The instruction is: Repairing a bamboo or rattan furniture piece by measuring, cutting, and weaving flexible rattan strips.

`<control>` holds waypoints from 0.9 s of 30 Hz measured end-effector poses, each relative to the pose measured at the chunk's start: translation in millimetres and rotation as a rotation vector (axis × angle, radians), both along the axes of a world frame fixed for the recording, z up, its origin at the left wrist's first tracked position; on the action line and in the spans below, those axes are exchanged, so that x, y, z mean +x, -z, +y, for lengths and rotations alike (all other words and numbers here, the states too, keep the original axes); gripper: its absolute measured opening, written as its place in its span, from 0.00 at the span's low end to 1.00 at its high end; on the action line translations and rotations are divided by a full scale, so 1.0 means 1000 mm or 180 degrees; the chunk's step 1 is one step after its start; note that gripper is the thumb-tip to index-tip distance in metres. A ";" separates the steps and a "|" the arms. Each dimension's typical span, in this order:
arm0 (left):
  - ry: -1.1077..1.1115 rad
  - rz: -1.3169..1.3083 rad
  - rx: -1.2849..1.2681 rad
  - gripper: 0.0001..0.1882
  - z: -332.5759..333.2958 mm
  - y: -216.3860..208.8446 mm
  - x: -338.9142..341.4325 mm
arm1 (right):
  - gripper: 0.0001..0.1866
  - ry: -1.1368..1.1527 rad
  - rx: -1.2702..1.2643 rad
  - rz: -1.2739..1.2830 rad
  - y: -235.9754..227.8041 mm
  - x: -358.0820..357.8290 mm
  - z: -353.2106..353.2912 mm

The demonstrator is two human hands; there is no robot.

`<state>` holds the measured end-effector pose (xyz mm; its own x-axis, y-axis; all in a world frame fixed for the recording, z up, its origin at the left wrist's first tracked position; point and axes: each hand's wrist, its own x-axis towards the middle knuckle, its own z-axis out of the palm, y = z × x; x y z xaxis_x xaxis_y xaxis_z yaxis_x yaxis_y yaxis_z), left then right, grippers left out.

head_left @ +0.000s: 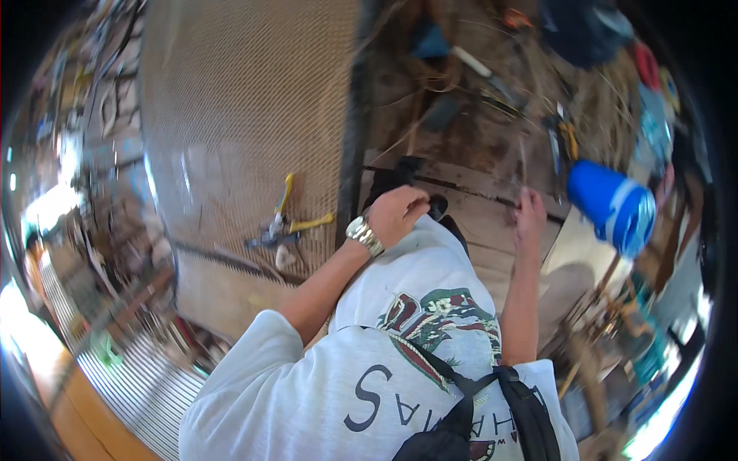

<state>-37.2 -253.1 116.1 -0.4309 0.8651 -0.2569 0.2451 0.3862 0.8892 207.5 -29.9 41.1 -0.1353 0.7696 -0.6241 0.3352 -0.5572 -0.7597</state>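
My left hand [396, 217], with a metal watch [364, 235] at its wrist, is over my lap beside the dark edge of a woven panel. Its fingers are curled in, and whatever they may hold is hidden. Out to the right, my right hand [529, 219] is closed on a thin pale strip [526, 163] that points away from me; motion blurs it, so its material is unclear. Yellow-handled pliers [286, 215] lie spread on the woven panel [246, 100], next to a small pale lump [285, 257].
A blue bucket [600, 192] lies tilted to the right. Beyond my hands, the wooden floor [477, 219] carries a white-handled tool [473, 61], a yellow-handled tool [568, 138] and loose fibre strands [603, 104]. Blurred clutter fills the left side.
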 end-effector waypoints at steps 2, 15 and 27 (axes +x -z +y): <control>-0.0390 -0.0088 -0.0307 0.08 -0.057 -0.006 0.013 | 0.08 -0.0110 -0.0003 0.0047 -0.003 0.001 0.002; -0.4243 0.0328 -0.1137 0.10 -0.358 0.019 0.129 | 0.06 -0.0638 0.0032 0.0298 0.018 0.029 0.026; -0.4815 0.1609 -0.1866 0.19 -0.460 0.085 -0.059 | 0.06 -0.0798 0.0340 0.0312 -0.007 0.025 0.022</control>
